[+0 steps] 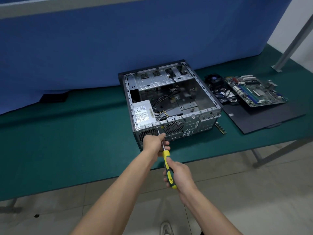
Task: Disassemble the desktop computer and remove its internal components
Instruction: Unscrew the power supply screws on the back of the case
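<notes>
An open grey desktop case [203, 92] lies on its side on the green table [67, 141], its rear panel facing me. A silver power supply [143, 114] sits in its near left corner among loose cables. A yellow and green screwdriver [166, 164] points at a screw on the rear panel near the power supply. My right hand [179, 173] grips its handle. My left hand [155, 143] pinches the metal shaft close to the panel.
To the right of the case lie a black side panel [254, 117], a green motherboard [254, 90], a black cooler fan [214, 80] and a memory stick [221, 128]. A blue partition [118, 39] stands behind. A metal table leg [293, 41] rises at the right.
</notes>
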Available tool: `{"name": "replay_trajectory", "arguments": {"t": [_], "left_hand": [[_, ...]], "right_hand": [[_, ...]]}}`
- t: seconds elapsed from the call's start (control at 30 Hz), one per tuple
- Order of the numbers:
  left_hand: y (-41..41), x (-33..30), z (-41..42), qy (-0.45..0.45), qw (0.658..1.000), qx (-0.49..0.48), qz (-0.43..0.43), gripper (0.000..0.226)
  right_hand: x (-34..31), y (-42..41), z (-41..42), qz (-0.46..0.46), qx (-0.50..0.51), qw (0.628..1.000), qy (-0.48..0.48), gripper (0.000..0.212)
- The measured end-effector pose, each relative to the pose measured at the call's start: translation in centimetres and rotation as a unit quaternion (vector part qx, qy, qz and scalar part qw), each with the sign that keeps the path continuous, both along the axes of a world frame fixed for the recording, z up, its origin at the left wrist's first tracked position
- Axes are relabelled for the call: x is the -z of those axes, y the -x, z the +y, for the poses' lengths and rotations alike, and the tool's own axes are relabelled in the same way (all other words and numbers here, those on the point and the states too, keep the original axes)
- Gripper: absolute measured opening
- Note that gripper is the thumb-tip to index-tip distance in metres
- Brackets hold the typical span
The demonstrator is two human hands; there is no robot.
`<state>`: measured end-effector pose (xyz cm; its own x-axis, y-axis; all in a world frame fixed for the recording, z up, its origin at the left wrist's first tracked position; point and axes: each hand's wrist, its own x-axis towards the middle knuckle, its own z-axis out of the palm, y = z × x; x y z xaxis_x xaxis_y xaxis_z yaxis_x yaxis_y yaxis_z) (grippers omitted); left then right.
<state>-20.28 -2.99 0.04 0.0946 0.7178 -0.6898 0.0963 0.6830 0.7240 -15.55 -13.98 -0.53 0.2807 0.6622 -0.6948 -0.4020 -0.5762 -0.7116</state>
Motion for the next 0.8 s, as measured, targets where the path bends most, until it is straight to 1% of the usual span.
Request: {"name": "replay_trajectory", "arguments": {"t": [0.03,0.07,0.1,0.2,0.23,0.27,0.33,0.37,0.4,0.47,0.5,0.53,0.6,0.63,0.67,0.73,0.8], "left_hand": [[0.1,0.1,0.0,-0.019,1.0,-0.004,0.013,0.019],[0.1,-0.1,0.0,-0.021,1.0,-0.008,0.009,0.019],[0.1,-0.2,0.0,-0.009,1.0,-0.013,-0.008,0.023],[-0.3,-0.4,-0.1,0.051,0.995,-0.015,-0.079,0.038],[-0.3,-0.6,-0.2,0.051,0.995,-0.005,-0.084,0.04],[-0.2,-0.6,-0.1,0.051,0.995,-0.003,-0.085,0.039],[-0.1,-0.2,-0.1,0.009,0.999,-0.005,-0.038,0.026],[-0.1,0.0,-0.1,-0.018,1.0,-0.017,-0.017,0.019],[-0.2,0.0,0.0,-0.033,0.999,-0.031,-0.012,0.017],[-0.6,-0.1,0.1,-0.022,0.997,-0.059,-0.035,0.024],[-0.8,-0.1,0.2,-0.013,0.997,-0.068,-0.046,0.028],[-0.9,0.1,0.2,-0.011,0.996,-0.072,-0.051,0.03],[-0.9,0.4,0.1,-0.014,0.995,-0.075,-0.06,0.027],[-0.9,0.4,0.1,-0.012,0.995,-0.079,-0.066,0.024],[-0.9,0.5,0.3,-0.013,0.994,-0.087,-0.071,0.02],[-1.1,0.6,0.9,-0.032,0.991,-0.113,-0.067,0.01],[-1.5,0.6,1.5,-0.046,0.988,-0.132,-0.057,0.009]], "right_hand": [[0.1,0.0,0.0,-0.022,0.008,1.0,-0.003,0.024],[0.1,-0.1,0.0,-0.028,0.011,1.0,-0.003,0.025],[0.0,-0.2,0.0,-0.016,0.01,1.0,-0.001,0.027],[-0.5,-0.4,0.0,0.072,-0.016,0.997,0.021,0.032],[-0.5,-0.5,0.0,0.078,-0.026,0.996,0.022,0.031],[-0.3,-0.5,0.1,0.063,-0.03,0.997,0.018,0.028],[0.2,-0.3,0.1,0.0,-0.015,1.0,0.0,0.021],[0.5,-0.3,0.2,-0.038,-0.003,0.999,-0.005,0.02],[0.7,-0.3,0.3,-0.078,0.004,0.997,-0.006,0.023],[0.7,-0.5,0.5,-0.141,-0.014,0.99,0.001,0.03],[0.6,-0.6,0.6,-0.141,-0.033,0.989,0.006,0.031],[0.6,-0.7,0.7,-0.114,-0.052,0.992,0.012,0.029],[0.6,-1.0,0.7,-0.055,-0.072,0.996,0.015,0.024],[0.7,-1.0,0.7,-0.057,-0.069,0.996,0.005,0.021],[1.0,-1.1,0.7,-0.084,-0.061,0.995,-0.007,0.019],[1.4,-1.0,0.6,-0.178,-0.053,0.982,-0.016,0.017],[1.5,-1.0,0.5,-0.273,-0.071,0.96,-0.001,0.021]]}}
